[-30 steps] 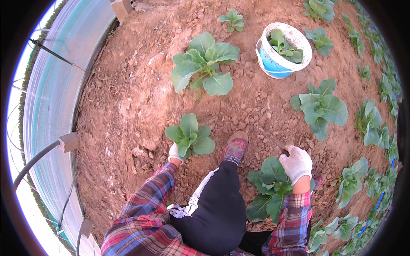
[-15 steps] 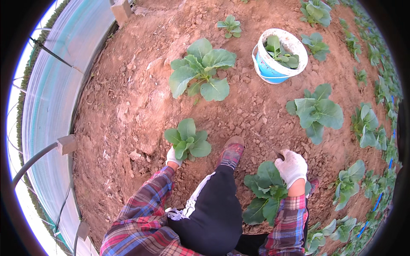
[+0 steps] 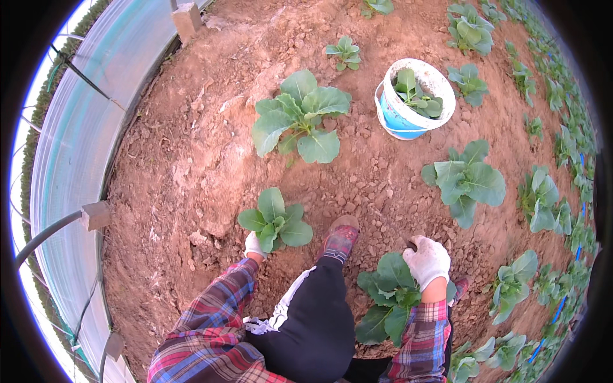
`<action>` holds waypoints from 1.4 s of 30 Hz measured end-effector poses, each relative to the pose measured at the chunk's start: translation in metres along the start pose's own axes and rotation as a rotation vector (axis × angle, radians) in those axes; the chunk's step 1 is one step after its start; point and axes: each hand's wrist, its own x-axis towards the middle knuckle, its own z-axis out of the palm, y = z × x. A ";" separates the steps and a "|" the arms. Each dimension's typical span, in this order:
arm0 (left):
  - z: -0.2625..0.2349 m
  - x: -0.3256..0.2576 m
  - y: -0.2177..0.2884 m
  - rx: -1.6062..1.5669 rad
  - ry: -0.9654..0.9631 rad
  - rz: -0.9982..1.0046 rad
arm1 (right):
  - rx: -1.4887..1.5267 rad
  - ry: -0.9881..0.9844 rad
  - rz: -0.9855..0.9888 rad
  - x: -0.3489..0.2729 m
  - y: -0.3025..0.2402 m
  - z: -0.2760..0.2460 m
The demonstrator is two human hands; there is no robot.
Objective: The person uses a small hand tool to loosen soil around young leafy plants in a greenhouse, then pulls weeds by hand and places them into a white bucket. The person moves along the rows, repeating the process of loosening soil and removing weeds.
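My left hand [image 3: 253, 245], in a white glove, reaches low against a small leafy green plant [image 3: 275, 220]; the leaves hide its fingers, so I cannot tell whether they grip the stem. My right hand [image 3: 426, 260], also gloved, is closed above the soil, just beyond a larger broad-leaved plant [image 3: 385, 295]. A dark tip shows by its fingers, too small to name. The right forearm passes over that plant's edge. My shoe [image 3: 340, 239] stands between the two plants.
A white-and-blue bucket [image 3: 397, 116] holding loose seedlings [image 3: 418, 96] stands ahead on the right. Another large plant [image 3: 302, 115] grows ahead of my left hand, one more [image 3: 469, 180] farther right. Plastic sheeting [image 3: 70, 159] with concrete blocks [image 3: 96, 216] borders the left; a blue hose [image 3: 559, 311] runs at right.
The whole view has shifted slightly, so the ground and bucket sit lower in it. Both hands keep about the same places beside their plants.
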 end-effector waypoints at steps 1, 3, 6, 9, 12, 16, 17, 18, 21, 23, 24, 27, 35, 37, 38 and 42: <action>-0.004 0.001 -0.004 0.205 0.028 0.037 | 0.006 -0.009 -0.009 0.001 -0.002 0.001; 0.003 0.000 0.002 0.362 0.058 -0.009 | 0.002 -0.021 0.003 0.001 -0.001 0.002; 0.042 -0.012 0.048 0.562 0.020 0.007 | -0.052 -0.001 0.060 -0.002 0.013 0.000; 0.038 -0.014 0.080 0.855 0.021 0.076 | -0.043 0.004 0.046 -0.002 0.008 -0.001; 0.031 -0.015 0.092 0.900 0.025 0.069 | -0.035 0.039 0.009 -0.002 0.005 0.002; 0.041 -0.015 0.106 0.894 0.009 0.022 | -0.042 0.036 0.020 -0.002 0.009 0.002; 0.040 -0.015 0.106 0.895 0.016 0.015 | -0.042 0.032 0.020 -0.001 0.009 0.002; 0.040 -0.015 0.105 0.896 0.022 0.007 | -0.043 0.027 0.022 -0.001 0.009 0.003; 0.042 -0.014 0.100 0.839 0.031 -0.062 | -0.034 0.008 0.033 -0.003 0.009 0.001; 0.041 -0.014 0.094 0.845 0.029 -0.055 | -0.023 0.001 0.042 -0.002 0.010 0.001; 0.040 -0.017 0.092 0.769 0.047 -0.017 | -0.016 0.005 0.037 -0.003 0.010 0.000; 0.011 -0.014 0.076 0.774 0.101 0.068 | -0.012 -0.032 0.025 -0.001 -0.002 -0.001; 0.002 -0.013 0.288 0.206 0.384 -0.166 | -0.028 -0.044 0.068 -0.001 0.014 -0.001; 0.018 0.023 0.337 -0.088 0.294 0.248 | -0.001 -0.046 0.039 -0.002 0.007 -0.003; 0.046 0.030 0.383 -0.054 0.119 0.308 | -0.002 -0.042 0.057 -0.002 0.014 -0.002; 0.165 0.100 0.498 -0.065 -0.206 0.608 | 0.013 -0.064 0.080 -0.003 0.012 -0.004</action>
